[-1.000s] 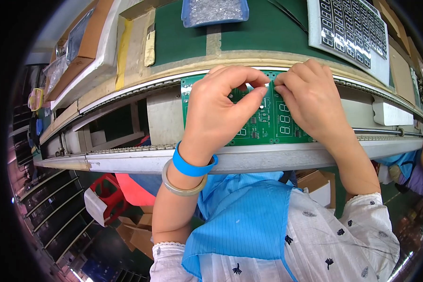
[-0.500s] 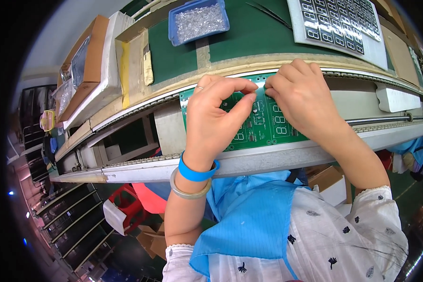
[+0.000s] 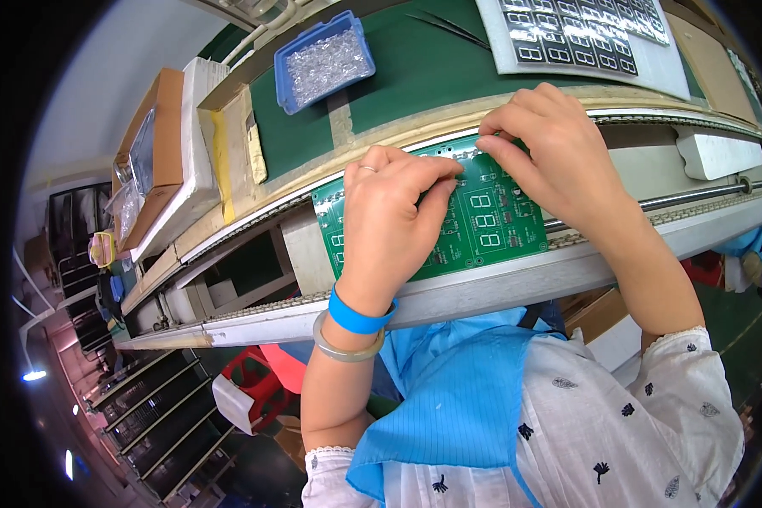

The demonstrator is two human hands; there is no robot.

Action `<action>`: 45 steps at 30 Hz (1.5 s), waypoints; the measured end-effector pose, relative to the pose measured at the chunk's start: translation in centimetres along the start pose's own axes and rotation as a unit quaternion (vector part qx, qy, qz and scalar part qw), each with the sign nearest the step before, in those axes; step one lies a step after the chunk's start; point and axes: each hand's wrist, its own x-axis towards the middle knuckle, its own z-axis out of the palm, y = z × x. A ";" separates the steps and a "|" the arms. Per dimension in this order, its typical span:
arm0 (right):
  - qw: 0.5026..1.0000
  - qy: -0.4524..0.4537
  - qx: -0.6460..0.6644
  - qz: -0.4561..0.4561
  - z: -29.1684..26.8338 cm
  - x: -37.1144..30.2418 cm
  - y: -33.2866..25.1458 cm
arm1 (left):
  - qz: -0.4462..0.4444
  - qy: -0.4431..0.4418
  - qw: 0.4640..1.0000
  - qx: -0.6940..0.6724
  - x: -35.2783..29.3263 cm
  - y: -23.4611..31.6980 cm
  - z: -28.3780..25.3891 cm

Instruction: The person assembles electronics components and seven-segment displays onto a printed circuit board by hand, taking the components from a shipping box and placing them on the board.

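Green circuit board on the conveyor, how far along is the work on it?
Done: the green circuit board already shows white digit outlines and small parts. In hand: the left hand rests on it while the right hand pinches at its top edge. Left: the white tray of display modules and the blue bin of clear parts remain stocked.

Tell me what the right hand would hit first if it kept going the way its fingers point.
Probably the left hand: the right hand points left along the green circuit board, fingertips nearly meeting.

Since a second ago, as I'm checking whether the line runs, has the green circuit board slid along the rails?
No. The green circuit board keeps its left edge just right of the same grey block between the rails.
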 end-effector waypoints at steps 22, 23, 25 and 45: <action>1.000 0.008 0.010 -0.007 -0.4 -0.1 0.2 | 0.030 -0.027 0.997 0.073 0.7 0.9 0.4; 1.000 0.007 0.011 -0.004 -0.4 -0.1 0.2 | 0.029 -0.027 0.996 0.074 0.8 0.9 0.4; 1.000 0.008 0.014 -0.004 -0.4 -0.1 0.3 | 0.019 -0.032 0.997 0.067 0.8 0.9 0.4; 0.995 0.089 0.002 0.041 -5.4 0.4 5.0 | -0.009 -0.033 0.997 0.064 0.9 1.8 -0.6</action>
